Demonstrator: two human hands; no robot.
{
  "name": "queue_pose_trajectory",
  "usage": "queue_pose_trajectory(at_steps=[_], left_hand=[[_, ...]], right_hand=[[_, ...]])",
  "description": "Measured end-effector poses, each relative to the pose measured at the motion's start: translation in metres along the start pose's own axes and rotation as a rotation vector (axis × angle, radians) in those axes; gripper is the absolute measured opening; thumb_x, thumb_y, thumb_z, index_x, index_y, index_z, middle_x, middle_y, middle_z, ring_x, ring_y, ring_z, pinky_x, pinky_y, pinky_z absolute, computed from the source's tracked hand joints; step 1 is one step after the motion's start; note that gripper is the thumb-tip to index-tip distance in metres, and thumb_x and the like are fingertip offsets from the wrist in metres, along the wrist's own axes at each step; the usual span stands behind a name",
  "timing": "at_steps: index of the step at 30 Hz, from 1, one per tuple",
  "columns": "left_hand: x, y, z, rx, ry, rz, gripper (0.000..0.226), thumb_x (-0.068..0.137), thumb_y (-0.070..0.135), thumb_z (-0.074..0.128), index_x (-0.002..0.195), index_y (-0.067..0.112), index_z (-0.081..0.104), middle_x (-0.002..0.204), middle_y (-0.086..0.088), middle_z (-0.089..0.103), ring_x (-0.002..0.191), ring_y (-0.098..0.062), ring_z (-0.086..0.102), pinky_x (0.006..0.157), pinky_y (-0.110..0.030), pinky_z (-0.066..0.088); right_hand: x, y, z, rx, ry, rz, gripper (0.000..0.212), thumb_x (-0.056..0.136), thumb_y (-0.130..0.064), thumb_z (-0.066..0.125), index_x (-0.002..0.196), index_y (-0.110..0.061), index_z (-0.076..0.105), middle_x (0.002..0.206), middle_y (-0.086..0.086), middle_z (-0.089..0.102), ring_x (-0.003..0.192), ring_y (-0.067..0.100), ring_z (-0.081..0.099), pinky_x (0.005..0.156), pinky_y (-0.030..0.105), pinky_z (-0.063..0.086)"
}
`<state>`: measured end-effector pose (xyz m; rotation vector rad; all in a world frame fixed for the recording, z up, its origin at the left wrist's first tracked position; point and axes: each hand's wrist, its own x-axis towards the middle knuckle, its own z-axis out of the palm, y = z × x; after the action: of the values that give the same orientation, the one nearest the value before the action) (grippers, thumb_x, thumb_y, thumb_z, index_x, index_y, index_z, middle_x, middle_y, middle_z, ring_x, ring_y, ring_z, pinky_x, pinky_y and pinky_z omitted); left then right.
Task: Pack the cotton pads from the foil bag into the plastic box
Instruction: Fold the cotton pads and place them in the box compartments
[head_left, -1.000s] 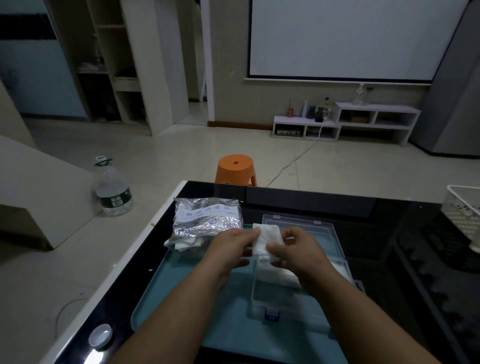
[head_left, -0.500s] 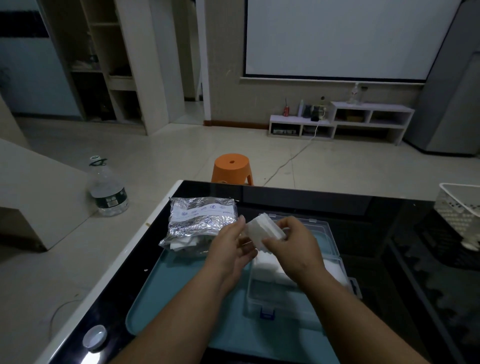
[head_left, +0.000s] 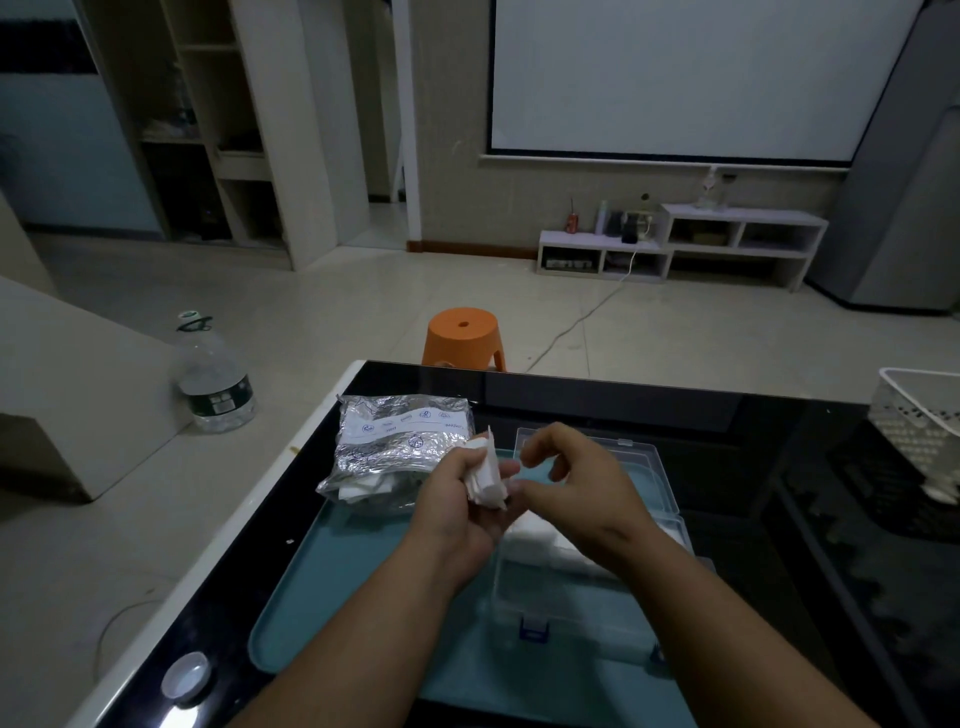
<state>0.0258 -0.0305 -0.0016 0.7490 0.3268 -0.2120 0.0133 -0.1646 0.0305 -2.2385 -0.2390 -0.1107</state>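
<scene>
A small stack of white cotton pads (head_left: 485, 475) stands on edge in my left hand (head_left: 457, 506), which grips it above the teal tray. My right hand (head_left: 576, 486) hovers just right of the pads with its fingers curled and its thumb tip close to the stack, holding nothing that I can see. The crinkled foil bag (head_left: 395, 447) lies at the tray's far left corner, more pads showing at its open end. The clear plastic box (head_left: 597, 577) sits open under my right wrist, white pads (head_left: 545, 540) lying inside it.
The teal tray (head_left: 337, 587) rests on a black glass table (head_left: 727, 431). A white cap (head_left: 185, 675) lies near the table's left front corner. A white basket (head_left: 919, 415) stands at the right edge. Beyond the table are an orange stool (head_left: 462, 338) and a water jug (head_left: 213, 379) on the floor.
The pad stack has passed from my right hand into my left hand and shifted left toward the foil bag. My right hand has let go and drawn slightly away.
</scene>
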Motion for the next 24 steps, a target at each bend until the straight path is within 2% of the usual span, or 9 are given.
queue_pose_trajectory(at_steps=[4, 7, 10, 12, 14, 17, 18, 22, 24], left_hand=[[-0.002, -0.002, 0.002, -0.004, -0.097, -0.068, 0.041, 0.096, 0.037, 0.049, 0.123, 0.008, 0.057, 0.085, -0.018, 0.072, 0.072, -0.028, 0.072, 0.058, -0.037, 0.059], [-0.003, -0.002, 0.001, 0.028, -0.082, -0.06, 0.055, 0.088, 0.056, 0.052, 0.119, 0.011, 0.059, 0.093, -0.017, 0.071, 0.08, -0.029, 0.072, 0.061, -0.037, 0.058], [-0.008, -0.001, 0.004, 0.01, -0.087, -0.048, 0.036, 0.092, 0.027, 0.056, 0.124, 0.01, 0.055, 0.09, -0.014, 0.067, 0.07, -0.025, 0.069, 0.045, -0.026, 0.052], [-0.007, -0.003, 0.005, -0.011, -0.073, -0.037, 0.047, 0.091, 0.005, 0.046, 0.137, 0.013, 0.046, 0.093, -0.017, 0.063, 0.061, -0.024, 0.069, 0.037, -0.022, 0.046], [-0.004, -0.004, 0.004, -0.006, -0.065, 0.001, 0.061, 0.086, -0.005, 0.038, 0.143, 0.017, 0.039, 0.094, -0.019, 0.061, 0.061, -0.027, 0.069, 0.042, -0.028, 0.051], [0.001, -0.004, 0.0, -0.005, -0.088, 0.033, 0.067, 0.079, -0.011, 0.032, 0.139, 0.018, 0.039, 0.1, -0.025, 0.061, 0.077, -0.037, 0.068, 0.075, -0.047, 0.056], [0.002, -0.004, -0.001, -0.001, -0.088, 0.028, 0.065, 0.079, -0.011, 0.033, 0.138, 0.016, 0.04, 0.099, -0.026, 0.061, 0.079, -0.037, 0.067, 0.078, -0.047, 0.053], [0.002, -0.003, -0.005, 0.052, -0.105, -0.003, 0.061, 0.081, -0.008, 0.043, 0.136, 0.019, 0.047, 0.094, -0.021, 0.069, 0.082, -0.033, 0.065, 0.07, -0.039, 0.051], [0.0, -0.004, -0.004, 0.081, -0.134, -0.007, 0.072, 0.073, -0.013, 0.049, 0.135, 0.024, 0.047, 0.101, -0.021, 0.067, 0.084, -0.033, 0.066, 0.069, -0.038, 0.05]], right_hand=[[-0.002, -0.004, 0.005, -0.031, -0.089, -0.026, 0.019, 0.079, -0.039, 0.074, 0.096, -0.033, 0.066, 0.099, -0.016, 0.061, 0.084, -0.004, 0.056, 0.065, 0.014, 0.045], [-0.001, -0.004, 0.01, -0.107, -0.083, -0.065, 0.019, 0.078, -0.042, 0.075, 0.094, -0.037, 0.067, 0.099, -0.013, 0.063, 0.091, 0.005, 0.059, 0.082, 0.034, 0.055], [-0.002, -0.005, 0.007, -0.259, -0.094, -0.117, 0.017, 0.081, -0.041, 0.07, 0.097, -0.038, 0.065, 0.089, -0.02, 0.056, 0.101, 0.008, 0.051, 0.095, 0.042, 0.044], [-0.003, -0.005, 0.003, -0.293, -0.095, -0.123, 0.026, 0.081, -0.04, 0.071, 0.105, -0.038, 0.062, 0.093, -0.021, 0.051, 0.108, 0.008, 0.046, 0.099, 0.035, 0.036], [-0.003, -0.005, 0.003, -0.284, -0.086, -0.104, 0.042, 0.078, -0.04, 0.074, 0.114, -0.039, 0.053, 0.1, -0.021, 0.046, 0.107, 0.006, 0.039, 0.094, 0.029, 0.031], [-0.001, -0.003, 0.004, -0.194, -0.081, -0.049, 0.069, 0.07, -0.041, 0.08, 0.126, -0.041, 0.04, 0.108, -0.021, 0.042, 0.108, 0.003, 0.032, 0.096, 0.031, 0.034], [0.0, -0.002, 0.004, -0.181, -0.086, -0.035, 0.075, 0.068, -0.041, 0.081, 0.128, -0.043, 0.037, 0.115, -0.02, 0.044, 0.113, 0.006, 0.034, 0.098, 0.032, 0.034], [0.004, 0.001, 0.003, -0.195, -0.113, -0.041, 0.096, 0.066, -0.038, 0.083, 0.142, -0.043, 0.023, 0.141, -0.018, 0.044, 0.134, 0.014, 0.036, 0.109, 0.04, 0.025], [0.003, 0.001, 0.002, -0.199, -0.135, -0.044, 0.105, 0.067, -0.039, 0.083, 0.146, -0.045, 0.015, 0.147, -0.015, 0.041, 0.139, 0.019, 0.031, 0.112, 0.044, 0.023]])
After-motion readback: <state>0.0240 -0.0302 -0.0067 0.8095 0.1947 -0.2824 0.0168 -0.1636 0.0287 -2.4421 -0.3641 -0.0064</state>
